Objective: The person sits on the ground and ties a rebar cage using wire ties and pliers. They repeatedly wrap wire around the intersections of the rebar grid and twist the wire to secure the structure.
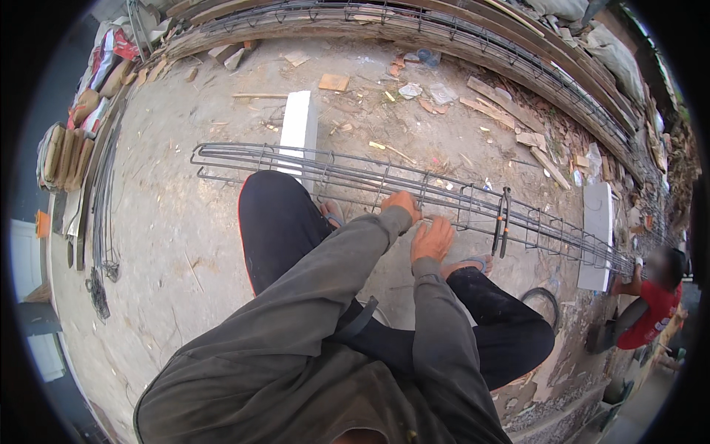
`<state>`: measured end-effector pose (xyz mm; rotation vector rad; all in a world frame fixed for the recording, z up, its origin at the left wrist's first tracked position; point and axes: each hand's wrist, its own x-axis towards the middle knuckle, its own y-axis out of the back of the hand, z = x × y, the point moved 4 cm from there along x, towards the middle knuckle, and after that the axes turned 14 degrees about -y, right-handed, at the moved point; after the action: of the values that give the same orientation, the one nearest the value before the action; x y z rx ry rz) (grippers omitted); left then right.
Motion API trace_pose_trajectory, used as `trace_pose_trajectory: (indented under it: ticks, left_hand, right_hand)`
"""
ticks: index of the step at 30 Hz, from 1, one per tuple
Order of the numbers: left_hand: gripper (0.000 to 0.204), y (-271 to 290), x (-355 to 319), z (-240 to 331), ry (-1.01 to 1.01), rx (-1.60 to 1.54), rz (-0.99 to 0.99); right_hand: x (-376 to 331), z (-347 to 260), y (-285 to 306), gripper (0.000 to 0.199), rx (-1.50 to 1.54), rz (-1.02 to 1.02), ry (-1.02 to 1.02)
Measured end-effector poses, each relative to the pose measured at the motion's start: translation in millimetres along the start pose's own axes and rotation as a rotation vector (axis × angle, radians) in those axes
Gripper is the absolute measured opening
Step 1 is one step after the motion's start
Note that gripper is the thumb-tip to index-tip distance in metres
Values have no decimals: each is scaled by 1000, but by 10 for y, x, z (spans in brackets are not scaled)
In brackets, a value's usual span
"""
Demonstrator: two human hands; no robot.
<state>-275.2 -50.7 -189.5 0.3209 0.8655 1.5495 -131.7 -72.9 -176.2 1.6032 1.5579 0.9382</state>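
Observation:
A long rebar cage (355,169) of thin steel bars and square stirrups runs across in front of me, propped on a white block (296,115) at the left and another white block (596,226) at the right. My left hand (402,204) is closed at the cage's near side, beside a stirrup. Just right of it, my right hand (433,240) has its fingers curled in by the near lower bar. Whatever the fingertips of either hand grip is too small or hidden. Pincers (502,223) with dark handles and orange marks hang over the cage to the right.
A co-worker in a red shirt (651,314) crouches at the cage's right end. Wooden planks and more rebar cages (473,35) line the far side. Wood scraps (488,111) litter the ground. Bundled thin bars (103,222) lie left; a coil of wire (543,300) lies by my right knee.

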Motion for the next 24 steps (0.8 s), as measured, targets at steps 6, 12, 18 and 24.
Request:
trace_pose_trajectory:
  ticks: [6, 12, 18, 24]
  left_hand:
    - [29, -80, 48, -81, -67, -15, 36]
    - [29, -68, 18, -81, -68, -61, 20]
    - [20, -99, 58, -190, -188, -87, 6]
    - [20, -162, 119, -356, -341, -121, 36]
  right_hand:
    - [-225, 134, -142, 38, -226, 63, 120]
    - [46, 82, -143, 23, -248, -36, 165]
    - [266, 427, -675, 41, 883, -894, -840]
    - [307, 20, -376, 55, 600, -678, -845]
